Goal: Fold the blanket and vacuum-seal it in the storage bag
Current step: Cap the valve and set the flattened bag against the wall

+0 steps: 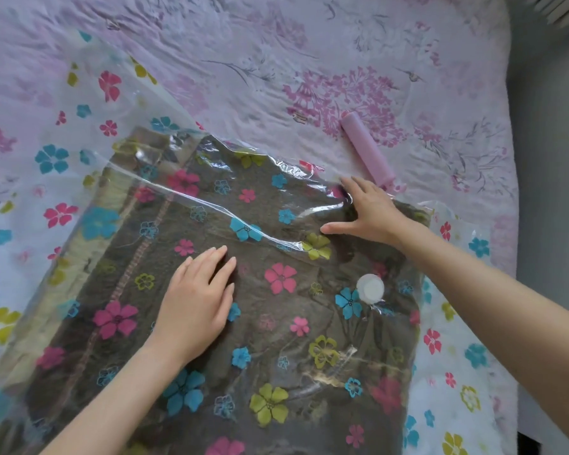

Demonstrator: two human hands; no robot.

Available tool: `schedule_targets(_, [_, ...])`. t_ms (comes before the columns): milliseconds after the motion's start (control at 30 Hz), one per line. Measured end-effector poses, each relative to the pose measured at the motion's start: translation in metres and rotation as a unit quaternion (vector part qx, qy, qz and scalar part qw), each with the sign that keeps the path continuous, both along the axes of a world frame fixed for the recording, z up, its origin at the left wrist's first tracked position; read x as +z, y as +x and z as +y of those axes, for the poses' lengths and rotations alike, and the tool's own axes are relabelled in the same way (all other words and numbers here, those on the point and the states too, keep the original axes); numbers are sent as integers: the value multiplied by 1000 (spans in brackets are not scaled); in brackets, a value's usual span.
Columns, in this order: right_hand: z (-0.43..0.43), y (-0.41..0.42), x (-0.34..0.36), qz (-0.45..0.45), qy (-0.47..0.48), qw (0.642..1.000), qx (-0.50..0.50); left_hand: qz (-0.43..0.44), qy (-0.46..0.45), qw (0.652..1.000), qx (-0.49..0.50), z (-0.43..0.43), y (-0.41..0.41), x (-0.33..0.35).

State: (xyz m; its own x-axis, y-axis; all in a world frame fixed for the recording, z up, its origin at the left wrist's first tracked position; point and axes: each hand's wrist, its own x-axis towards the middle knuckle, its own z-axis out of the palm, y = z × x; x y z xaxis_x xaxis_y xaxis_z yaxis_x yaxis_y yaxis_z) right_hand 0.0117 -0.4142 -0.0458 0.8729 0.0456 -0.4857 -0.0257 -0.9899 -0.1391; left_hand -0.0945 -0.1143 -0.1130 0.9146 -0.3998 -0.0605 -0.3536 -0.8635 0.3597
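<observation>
Bed (342,44) under pink floral quilted cover (finely wrinkled), grey floor (552,126) at right, soft daylight

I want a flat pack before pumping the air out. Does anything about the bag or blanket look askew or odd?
Yes. The storage bag film is wrinkled over the blanket, with a raised crease running between the hands. The left hand and right hand press flat on it. The pink pump lies apart from the white valve.
</observation>
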Motion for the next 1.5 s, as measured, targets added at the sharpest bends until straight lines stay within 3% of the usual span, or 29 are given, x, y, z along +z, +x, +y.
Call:
schedule_targets(133, [-1,25,-13,81,14,996,-46,-25,-19,999,-9,8,-1,-10])
schedule_targets(333, [-1,36,-27,109,-11,993,-51,-38,-30,999,4,7,-7,-16])
schedule_targets(733, [5,-16,0,10,9,1000,-14,-18,3,989,145,31,-121,-5])
schedule_targets(1000, [-31,-89,-7,-64,-12,998,-19,-6,61,957,282,5,-223,10])
schedule_targets(1100, [-38,-112,-9,-50,-17,998,-16,56,87,911,399,3,-260,18])
schedule_targets(1200, [-45,-126,-13,-57,-10,998,-21,127,91,839,521,3,-285,22])
schedule_targets(1333, [-46,-127,-11,-43,-7,999,-29,176,-123,722,657,6,-288,21])
schedule_targets(1500, [-33,-107,-14,35,-10,998,-46,167,-254,646,700,12,-272,18])
